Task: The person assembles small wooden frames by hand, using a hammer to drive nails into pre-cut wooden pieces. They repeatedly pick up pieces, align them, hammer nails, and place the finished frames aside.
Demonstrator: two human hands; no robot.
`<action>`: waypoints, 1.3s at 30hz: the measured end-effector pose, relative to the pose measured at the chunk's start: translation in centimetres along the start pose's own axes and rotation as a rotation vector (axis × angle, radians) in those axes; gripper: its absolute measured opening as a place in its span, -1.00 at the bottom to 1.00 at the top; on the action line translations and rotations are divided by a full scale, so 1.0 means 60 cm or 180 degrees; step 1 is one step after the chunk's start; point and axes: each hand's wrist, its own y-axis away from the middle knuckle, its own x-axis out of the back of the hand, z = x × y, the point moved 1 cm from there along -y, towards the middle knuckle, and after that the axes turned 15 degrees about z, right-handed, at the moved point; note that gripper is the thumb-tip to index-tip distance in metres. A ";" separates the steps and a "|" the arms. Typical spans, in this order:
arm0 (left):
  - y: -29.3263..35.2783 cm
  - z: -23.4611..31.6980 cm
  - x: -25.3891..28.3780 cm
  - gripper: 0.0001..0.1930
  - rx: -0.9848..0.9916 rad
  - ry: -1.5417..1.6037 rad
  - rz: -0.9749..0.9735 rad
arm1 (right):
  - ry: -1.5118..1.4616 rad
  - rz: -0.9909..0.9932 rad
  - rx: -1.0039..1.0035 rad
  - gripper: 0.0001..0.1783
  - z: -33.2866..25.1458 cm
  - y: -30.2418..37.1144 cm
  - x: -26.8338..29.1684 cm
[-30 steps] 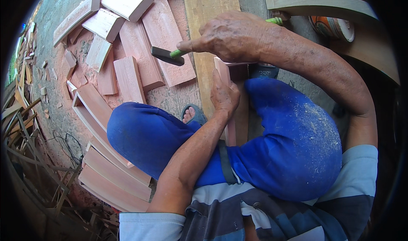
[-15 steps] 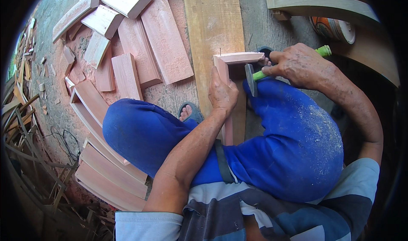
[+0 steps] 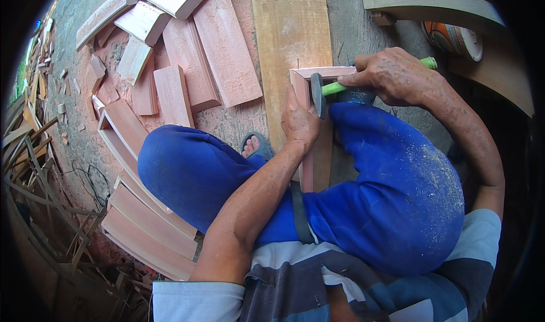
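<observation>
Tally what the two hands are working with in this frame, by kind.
Hammers, green handle, gripped by the right hand: 1
Pale wooden corner frames, steadied by the left hand: 1
Long planks under the frame: 1
Total: 3
The loose reddish wood pieces on the ground to the left overlap too much for a sure count.

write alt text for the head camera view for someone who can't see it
Seen from above, a seated person in blue trousers steadies the corner of a pale wooden frame with the left hand, while the right hand holds a green-handled hammer at that corner. The frame lies on a long plank, with reddish wood pieces on the ground to the left.
</observation>
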 end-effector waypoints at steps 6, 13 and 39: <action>-0.003 0.000 -0.004 -0.27 -0.0004 -0.0247 -0.0192 | -0.0189 0.0452 0.0104 -0.48 -0.037 -0.082 0.029; -0.002 -0.010 -0.009 -0.35 -0.0071 0.0031 0.0058 | 0.0290 0.0025 0.0308 -0.55 -0.036 -0.151 0.002; -0.004 -0.014 -0.014 -0.14 -0.0410 0.0575 0.0015 | -0.1853 0.1101 -0.1788 -0.53 0.102 -0.060 -0.081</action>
